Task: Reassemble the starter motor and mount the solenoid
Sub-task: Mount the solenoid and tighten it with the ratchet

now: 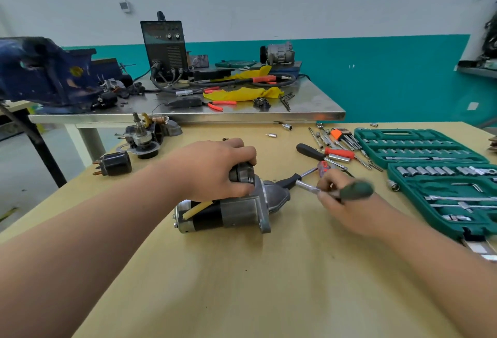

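Note:
A grey and black starter motor (236, 211) lies on its side in the middle of the yellow table (242, 284). My left hand (215, 168) grips the solenoid (243, 173) on top of the motor. To the right, my right hand (347, 203) holds a green-handled driver (355, 191), blurred by motion, whose chrome shaft (306, 186) points left toward the motor's nose housing (277, 195). A black-handled screwdriver (290, 180) lies just behind the nose.
An open green socket case (435, 176) fills the right side. Loose screwdrivers, hex keys and sockets (336, 149) lie behind my right hand. A second solenoid (114, 164) and dismantled motor parts (145, 136) sit at the left. A steel bench (188, 111) with a welder and blue vise stands behind.

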